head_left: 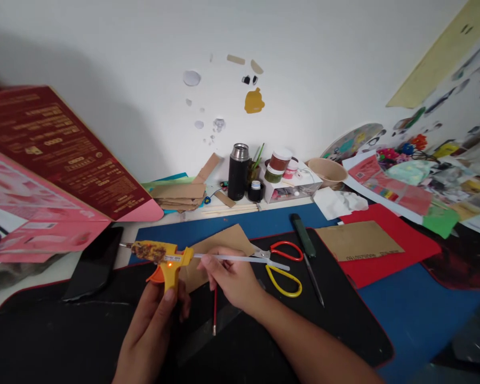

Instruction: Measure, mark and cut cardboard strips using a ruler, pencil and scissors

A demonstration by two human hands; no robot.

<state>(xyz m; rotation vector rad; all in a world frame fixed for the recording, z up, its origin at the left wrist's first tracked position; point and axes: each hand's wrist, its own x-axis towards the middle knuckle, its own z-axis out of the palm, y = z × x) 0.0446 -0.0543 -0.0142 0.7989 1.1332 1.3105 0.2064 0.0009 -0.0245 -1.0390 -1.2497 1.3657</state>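
We keep the left hand (154, 312) closed around the handle of the yellow plastic glue gun (171, 269), above the far left part of the black mat (344, 320). We hold the thumb and fingers of the right hand (236, 280) pinched together on the translucent glue stick (244, 259), near its end at the gun's rear. We cannot tell how far it enters.

We note the metal nozzle pointing left, its tip crossing the outline of a glossy black slab (98, 261); their separation in height is unclear. Mat surface extends from the left hand to the red-trimmed left edge, giving lateral room. On the right, the scissors (286, 250), with red and yellow loop handles, limit movement.

We observe a mottled brown, rough barrel on the gun and an orange trigger. Flat brown cardboard (234, 240) overlaps the mat's far edge. A slim red pencil (215, 314) lies nearer the front edge, its upper end hidden by the right hand. A green cutter (304, 234) crosses the far edge near the right corner.

We see both forearms cut off below. Whether the pale tip by the scissors belongs to the glue stick is hard to make out.
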